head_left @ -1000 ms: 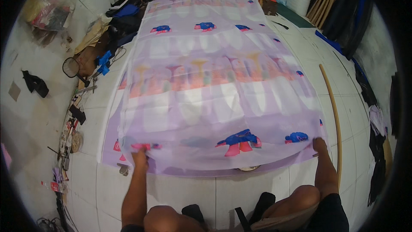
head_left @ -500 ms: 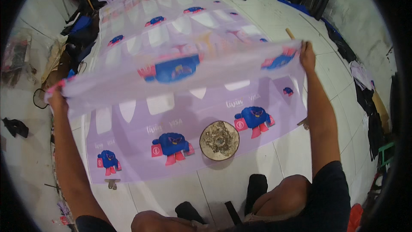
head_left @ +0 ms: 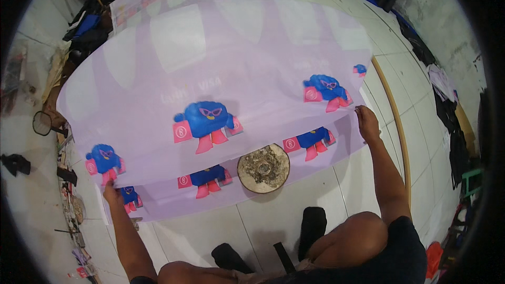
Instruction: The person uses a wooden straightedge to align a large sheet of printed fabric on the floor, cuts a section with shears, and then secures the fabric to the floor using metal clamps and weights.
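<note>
A light lilac printed cloth (head_left: 247,63) billows in front of me, with blue cartoon figures with pink legs along its near edge. My left hand (head_left: 111,193) is closed on its near left corner, fingers pinched. At the near right corner, my right hand (head_left: 369,123) pinches the same edge. Below it lies another lilac layer with matching figures (head_left: 168,205), partly covered. A round, stained disc (head_left: 263,168) rests on that lower layer near its front edge, just touching or beside the upper cloth's edge; I cannot tell which.
A metal clip (head_left: 137,223) sits at the lower layer's front left edge. Along the right, a long tan strip (head_left: 395,113) curves over the white tiled floor (head_left: 415,89). Piled dark materials (head_left: 87,34) line the left, and black cloth (head_left: 456,142) lies by the right wall.
Both hands have come down and nearer with the cloth's edge, the left also inward. The cloth now balloons forward over the lower layer, and more of the tan strip shows at right.
</note>
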{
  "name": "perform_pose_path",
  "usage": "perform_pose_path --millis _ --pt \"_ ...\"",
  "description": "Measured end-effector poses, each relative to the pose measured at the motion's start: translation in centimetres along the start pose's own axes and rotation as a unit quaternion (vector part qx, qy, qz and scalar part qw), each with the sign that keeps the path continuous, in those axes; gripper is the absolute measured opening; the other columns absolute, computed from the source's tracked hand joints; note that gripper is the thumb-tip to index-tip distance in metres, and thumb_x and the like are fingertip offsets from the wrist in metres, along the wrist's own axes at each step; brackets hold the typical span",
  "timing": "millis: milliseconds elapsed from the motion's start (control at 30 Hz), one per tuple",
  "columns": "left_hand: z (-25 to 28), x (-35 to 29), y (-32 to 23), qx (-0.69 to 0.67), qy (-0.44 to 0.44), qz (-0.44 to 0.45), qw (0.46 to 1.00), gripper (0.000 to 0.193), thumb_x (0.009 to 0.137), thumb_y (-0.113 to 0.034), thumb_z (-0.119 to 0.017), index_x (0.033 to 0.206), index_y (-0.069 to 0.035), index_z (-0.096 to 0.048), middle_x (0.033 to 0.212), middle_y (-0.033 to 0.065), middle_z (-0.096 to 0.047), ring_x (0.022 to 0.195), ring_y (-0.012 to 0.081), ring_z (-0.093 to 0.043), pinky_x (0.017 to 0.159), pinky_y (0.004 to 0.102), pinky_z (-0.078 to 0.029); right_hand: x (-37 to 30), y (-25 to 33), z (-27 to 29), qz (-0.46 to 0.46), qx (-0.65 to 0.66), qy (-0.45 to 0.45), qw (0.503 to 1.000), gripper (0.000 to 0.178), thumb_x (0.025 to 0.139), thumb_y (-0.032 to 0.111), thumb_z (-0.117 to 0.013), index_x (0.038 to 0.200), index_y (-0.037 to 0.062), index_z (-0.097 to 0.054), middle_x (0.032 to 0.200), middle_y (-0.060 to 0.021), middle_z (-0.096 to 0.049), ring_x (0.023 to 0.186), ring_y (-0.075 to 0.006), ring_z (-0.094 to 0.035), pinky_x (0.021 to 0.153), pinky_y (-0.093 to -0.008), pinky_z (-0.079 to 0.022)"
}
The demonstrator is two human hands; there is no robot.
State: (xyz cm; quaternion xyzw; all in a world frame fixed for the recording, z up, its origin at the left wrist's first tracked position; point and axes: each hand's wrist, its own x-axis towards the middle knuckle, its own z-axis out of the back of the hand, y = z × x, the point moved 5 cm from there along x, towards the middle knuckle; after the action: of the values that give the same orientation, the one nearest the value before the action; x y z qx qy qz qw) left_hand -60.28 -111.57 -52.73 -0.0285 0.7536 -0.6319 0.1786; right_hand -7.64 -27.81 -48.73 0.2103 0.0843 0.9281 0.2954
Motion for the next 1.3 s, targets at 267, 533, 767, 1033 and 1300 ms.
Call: perform_pose_path --millis 267,533,767,1033,1300 --pt "2.1 2.4 3.4 0.056 -0.091 -0.017 0.994 0.047 0.080 0.001 -0.061 0.124 0.006 -0.048 0.105 0.0155 -0.062 0.083 0.0249 -0.068 0.061 0.0385 -0.058 -2.1 0.9 -0.4 0.014 -0.021 0.075 0.997 0.014 0.093 0.010 -0.060 0.104 0.0022 -0.061 0.103 -0.0182 -0.066 0.098 -0.0372 -0.064 0.085 -0.0439 -0.052" --pt "1.1 -2.4 6.7 -0.062 0.018 -0.021 0.998 0.038 0.090 -0.016 -0.065 0.121 0.000 -0.051 0.103 0.0131 -0.063 0.085 0.0258 -0.068 0.071 0.0424 -0.059 -3.7 0.8 -1.9 -0.032 -0.004 0.109 0.994 0.017 0.092 0.014 -0.060 0.107 0.0063 -0.060 0.108 -0.0159 -0.064 0.107 -0.0355 -0.061 0.088 -0.0455 -0.052" --pt "-3.5 -11.5 15.2 0.101 0.125 0.159 0.974 0.033 0.093 -0.024 -0.065 0.114 -0.004 -0.050 0.089 0.0113 -0.061 0.053 0.0166 -0.058 0.042 0.0277 -0.046 -3.4 0.3 -2.9 -0.049 -0.046 0.104 0.992 0.015 0.090 0.015 -0.062 0.103 0.0066 -0.059 0.107 -0.0160 -0.063 0.105 -0.0375 -0.060 0.085 -0.0472 -0.052" --pt "-7.4 -2.7 7.8 0.087 0.069 0.031 0.993 0.045 0.087 -0.004 -0.064 0.124 0.000 -0.039 0.094 0.0118 -0.061 0.065 0.0192 -0.061 0.055 0.0307 -0.055 5.8 -2.4 -4.7 -0.088 0.019 -0.009 0.996 0.017 0.093 0.018 -0.060 0.104 0.0041 -0.058 0.107 -0.0175 -0.064 0.100 -0.0392 -0.061 0.086 -0.0457 -0.049" --pt "-5.5 -2.2 6.9 0.064 -0.094 0.008 0.993 0.056 0.084 -0.005 -0.061 0.134 0.003 -0.037 0.105 0.0136 -0.062 0.081 0.0222 -0.063 0.063 0.0301 -0.055 3.1 2.8 -9.8 -0.019 -0.014 0.320 0.947 0.072 0.073 0.029 -0.078 0.137 0.0105 -0.051 0.132 -0.0158 -0.057 0.124 -0.0328 -0.054 0.102 -0.0443 -0.045"
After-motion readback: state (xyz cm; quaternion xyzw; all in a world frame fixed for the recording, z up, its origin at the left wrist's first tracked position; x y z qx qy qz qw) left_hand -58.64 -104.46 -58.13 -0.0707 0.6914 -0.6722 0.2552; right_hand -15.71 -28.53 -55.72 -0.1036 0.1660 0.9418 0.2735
